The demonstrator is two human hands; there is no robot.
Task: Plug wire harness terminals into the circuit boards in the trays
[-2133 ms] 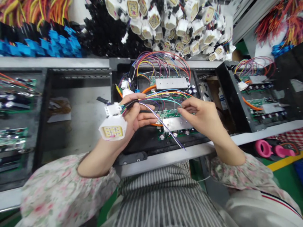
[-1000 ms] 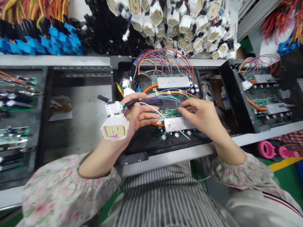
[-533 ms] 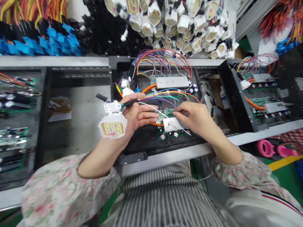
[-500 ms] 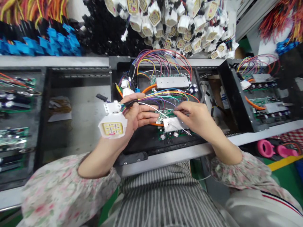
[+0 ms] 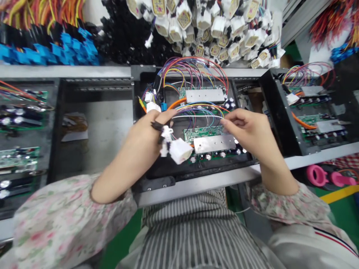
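My left hand point(image 5: 150, 136) is closed around a wire harness whose white connector point(image 5: 181, 150) hangs below the fingers, beside smaller white plugs. Coloured wires of the harness arch rightward over the near circuit board point(image 5: 190, 133), which carries a silver heat sink point(image 5: 214, 144). Between thumb and forefinger, my right hand point(image 5: 246, 130) pinches a white wire point(image 5: 198, 117) that runs taut from the left hand. Its tip is hidden by the right fingers. Just beyond lies a second circuit board point(image 5: 182, 93) with its own heat sink point(image 5: 204, 96) and a looped bundle of wires.
Both boards sit in a black tray point(image 5: 165, 170) on a metal-railed line. Other trays with boards point(image 5: 322, 125) stand left and right. Piled white connectors point(image 5: 218, 26), black parts point(image 5: 126, 37) and blue-plugged wires point(image 5: 67, 45) lie at the back. Pink-handled scissors point(image 5: 316, 175) rest at right.
My left hand has turned over, palm now down, and the white connector has swung right. My right hand has moved right and slightly up, and the white wire is now drawn straight.
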